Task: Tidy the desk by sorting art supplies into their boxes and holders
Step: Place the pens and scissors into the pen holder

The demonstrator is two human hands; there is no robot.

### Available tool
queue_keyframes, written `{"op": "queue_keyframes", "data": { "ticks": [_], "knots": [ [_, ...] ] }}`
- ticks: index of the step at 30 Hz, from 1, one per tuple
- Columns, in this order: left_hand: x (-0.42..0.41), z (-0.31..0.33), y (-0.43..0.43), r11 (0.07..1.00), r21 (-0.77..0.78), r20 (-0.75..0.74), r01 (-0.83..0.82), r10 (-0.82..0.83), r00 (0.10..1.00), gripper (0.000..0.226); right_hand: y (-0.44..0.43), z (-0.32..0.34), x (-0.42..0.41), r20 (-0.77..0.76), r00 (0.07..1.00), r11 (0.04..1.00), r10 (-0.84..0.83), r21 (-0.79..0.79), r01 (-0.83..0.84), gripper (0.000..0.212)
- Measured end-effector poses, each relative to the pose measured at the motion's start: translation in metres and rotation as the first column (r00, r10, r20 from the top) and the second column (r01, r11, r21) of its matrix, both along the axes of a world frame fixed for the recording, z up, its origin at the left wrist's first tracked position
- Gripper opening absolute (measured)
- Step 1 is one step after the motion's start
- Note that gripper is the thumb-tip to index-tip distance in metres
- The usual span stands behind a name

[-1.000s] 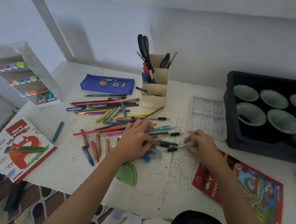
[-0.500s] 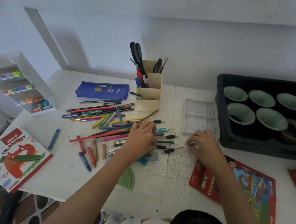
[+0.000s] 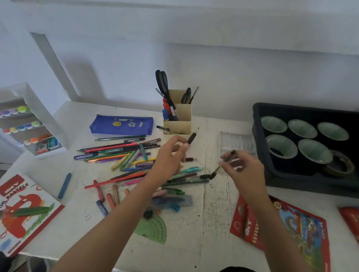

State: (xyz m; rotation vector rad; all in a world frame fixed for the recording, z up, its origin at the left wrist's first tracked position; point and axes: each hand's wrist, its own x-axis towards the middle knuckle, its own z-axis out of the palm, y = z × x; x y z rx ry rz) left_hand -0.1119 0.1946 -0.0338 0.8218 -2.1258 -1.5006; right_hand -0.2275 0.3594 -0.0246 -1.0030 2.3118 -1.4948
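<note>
My left hand [image 3: 168, 156] is raised over the pile of pens and pencils [image 3: 126, 155] and pinches a dark pen [image 3: 191, 138] that points up towards the beige pen holder [image 3: 180, 123]. My right hand [image 3: 239, 167] is lifted above the desk and pinches a thin dark brush or pen [image 3: 229, 157], its tip slanting down to the left. The holder stands at the back centre with scissors and markers in it. Loose crayons [image 3: 108, 196] lie in front of the pile.
A blue pencil case [image 3: 122, 124] lies behind the pile. At the left stands a white tiered rack of paint pots [image 3: 24, 123]. An oil pastel box [image 3: 9, 211] lies front left, a red pencil box [image 3: 284, 234] front right. A black bin of cups [image 3: 314, 145] sits at the right.
Both hands have risen from the desk, each lifting a dark pen out of the pile. The left one moved up towards the beige holder.
</note>
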Motion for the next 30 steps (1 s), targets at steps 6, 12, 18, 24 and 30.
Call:
{"op": "queue_keyframes", "data": {
  "ticks": [6,12,18,24,30],
  "knots": [
    [-0.003,0.032,-0.050,0.946,-0.317,0.313,0.069,0.036,0.949,0.025,-0.043,0.023,0.004,0.051,0.999,0.997,0.004,-0.075,0.000,0.009],
    [-0.008,0.063,-0.091,0.864,-0.463,0.429,0.197,0.024,0.903,0.034,-0.100,0.047,0.001,-0.094,0.996,0.989,0.013,-0.145,-0.027,0.011],
    [-0.016,0.057,-0.110,0.822,-0.558,0.274,0.113,0.054,0.960,0.015,-0.149,0.037,-0.005,-0.322,0.941,0.994,0.101,0.061,-0.086,0.015],
    [-0.021,0.025,-0.113,0.839,-0.534,0.266,0.103,0.051,0.963,0.025,-0.178,0.002,-0.011,-0.401,0.883,0.928,0.245,0.361,-0.094,0.027],
    [-0.016,0.009,-0.110,0.820,-0.571,0.149,-0.024,0.132,0.980,0.028,-0.182,-0.007,-0.006,-0.229,0.947,0.965,0.227,0.185,-0.186,0.022]
  ]
}}
